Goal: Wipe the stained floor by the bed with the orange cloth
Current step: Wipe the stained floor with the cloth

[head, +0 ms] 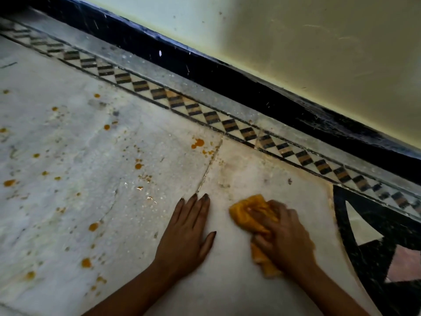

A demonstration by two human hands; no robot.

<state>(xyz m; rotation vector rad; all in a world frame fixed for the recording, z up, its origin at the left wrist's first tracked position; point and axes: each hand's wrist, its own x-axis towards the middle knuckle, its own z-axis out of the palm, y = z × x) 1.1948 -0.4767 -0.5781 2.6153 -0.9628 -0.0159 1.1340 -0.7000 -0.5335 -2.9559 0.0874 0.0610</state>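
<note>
- Floor [68,137] of pale veined marble slabs, left part: scattered orange-brown spots [197,143], the largest near the slab joint; the smaller flecks are too fine to count.
- Left hand [185,233]: flat on the marble, fingers straight and together, thumb spread, grasping nothing; forearm cut off by the lower edge.
- Crumpled orange cloth [246,210]: on the marble just right of that hand, apart from it; a front lobe and a rear tail show, the middle hidden beneath the right hand [282,236].
- Right hand: fingers curled over the cloth, gripping it against the slab; outline motion-blurred.
- Checkered black-and-tan inlay band [230,125], black skirting [227,71] and cream plaster wall [319,53]: run diagonally behind; far-left ends blurred.
- Black curved inlay with white and pink pieces [373,247]: far right, cut off by the frame.
</note>
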